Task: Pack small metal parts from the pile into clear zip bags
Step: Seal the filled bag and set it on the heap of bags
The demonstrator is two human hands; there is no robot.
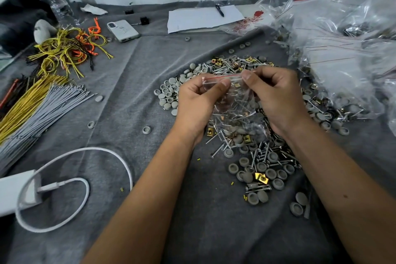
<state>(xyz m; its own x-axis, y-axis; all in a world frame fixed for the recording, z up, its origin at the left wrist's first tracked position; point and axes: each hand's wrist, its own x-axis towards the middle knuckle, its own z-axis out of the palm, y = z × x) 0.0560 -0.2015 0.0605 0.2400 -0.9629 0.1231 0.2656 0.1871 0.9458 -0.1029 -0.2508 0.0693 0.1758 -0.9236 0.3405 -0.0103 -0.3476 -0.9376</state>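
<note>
Now left hand [196, 100] and right hand [276, 94] pinch bag [233, 103] at its zip; thin, limp film, bottom-heavy with sharp screws.

Small assembly/packing workshop: hardware pile [246, 141] on grey cloth [132, 83], cut wires [38, 100] (bundled), stacked zip bags [342, 49].

A creased grey cloth [137, 83] covered the counter, and right in the middle sat the pile [252, 156] of screws, brass clips and grey caps. Off to the left lay yellow wires [64, 51], grey cable ties [42, 109], a white cable [90, 152] and a phone [123, 30]. Far side: paper [203, 18] with a pen [219, 10], and heaped clear bags [342, 49] at right.
</note>
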